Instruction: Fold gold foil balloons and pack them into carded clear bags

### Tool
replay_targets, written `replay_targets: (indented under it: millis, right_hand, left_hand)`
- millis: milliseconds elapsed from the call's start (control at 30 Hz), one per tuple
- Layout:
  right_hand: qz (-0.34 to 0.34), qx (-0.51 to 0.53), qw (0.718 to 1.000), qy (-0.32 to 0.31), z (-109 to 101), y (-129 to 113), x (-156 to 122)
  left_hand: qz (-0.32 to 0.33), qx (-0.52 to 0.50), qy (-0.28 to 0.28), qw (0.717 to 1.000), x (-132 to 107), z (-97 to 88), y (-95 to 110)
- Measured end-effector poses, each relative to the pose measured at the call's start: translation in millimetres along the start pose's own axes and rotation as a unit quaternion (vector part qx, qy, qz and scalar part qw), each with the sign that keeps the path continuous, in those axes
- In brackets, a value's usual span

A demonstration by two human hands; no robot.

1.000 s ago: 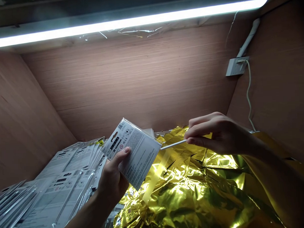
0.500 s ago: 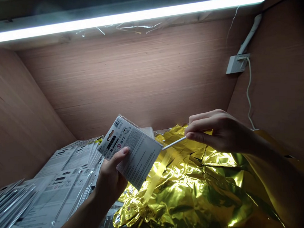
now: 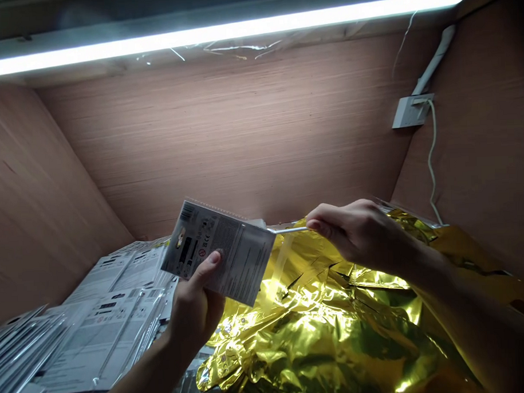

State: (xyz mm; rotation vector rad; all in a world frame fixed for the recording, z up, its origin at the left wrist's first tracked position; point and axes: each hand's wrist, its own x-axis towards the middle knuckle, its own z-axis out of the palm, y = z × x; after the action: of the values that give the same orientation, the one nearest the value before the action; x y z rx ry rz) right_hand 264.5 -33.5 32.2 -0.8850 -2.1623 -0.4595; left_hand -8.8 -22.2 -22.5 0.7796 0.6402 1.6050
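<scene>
My left hand (image 3: 199,296) grips a flat retail package (image 3: 229,252) with a printed back card, its thumb on the printed side. The card shows a barcode, a hang hole and small text. A thin white stick (image 3: 291,230) meets the package's right corner; whether its tip goes inside is hidden. The stick's other end is pinched between the thumb and fingers of my right hand (image 3: 353,230). Crumpled gold foil (image 3: 327,337) lies below both hands.
Stacks of similar carded packages (image 3: 98,322) fill the left side. A wooden back panel (image 3: 243,140) rises behind. Overhead runs a lit tube lamp (image 3: 239,31). A white socket box (image 3: 411,111) with a hanging cable (image 3: 432,162) sits at the right corner.
The package has turned slightly and shifted left. My right hand has moved left and a little down, and the stick now lies nearly level.
</scene>
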Motion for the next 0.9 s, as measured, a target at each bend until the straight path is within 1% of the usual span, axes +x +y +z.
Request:
replay_targets:
  millis: [133, 233, 300, 367, 433, 500, 533, 600, 667, 800, 900]
  right_hand:
    - [-0.006, -0.063, 0.997, 0.033, 24, -6, -1]
    - [0.003, -0.062, 0.997, 0.048, 42, -15, -1]
    - [0.021, -0.043, 0.997, 0.053, 49, -19, 0]
    - [0.045, -0.003, 0.998, 0.032, 48, -19, 0]
    - [0.058, 0.068, 0.996, -0.023, 39, -12, 0]
    - [0.043, 0.146, 0.985, -0.076, 25, 2, -1]
    - [0.027, 0.176, 0.98, -0.086, 18, 10, -1]
    - [-0.007, 0.207, 0.974, -0.087, 9, 22, -2]
    - [-0.024, 0.218, 0.972, -0.08, 6, 27, -3]
    - [-0.015, 0.24, 0.969, -0.05, 18, 19, 0]
    - [0.013, 0.269, 0.962, -0.051, 27, 9, 3]
  left_hand:
    - [0.025, -0.014, 0.022, 0.999, -4, -1.1, -6]
    - [0.032, 0.002, 0.027, 0.999, -11, -1.2, -13]
    - [0.021, 0.02, 0.032, 0.999, -14, -1.5, -16]
    - [-0.005, 0.037, 0.038, 0.999, -15, -2.6, -18]
    - [-0.024, 0.043, 0.028, 0.998, -13, -4.4, -17]
    - [-0.023, 0.034, 0.004, 0.999, -10, -6.2, -15]
    - [-0.016, 0.029, -0.003, 0.999, -8, -6.8, -14]
    - [-0.013, 0.025, -0.005, 1.0, -6, -7.5, -12]
    - [-0.025, 0.027, -0.006, 0.999, -5, -7.2, -11]
    - [-0.046, 0.03, -0.02, 0.998, -10, -4.9, -12]
    - [-0.074, 0.041, -0.033, 0.996, -14, -2.9, -16]
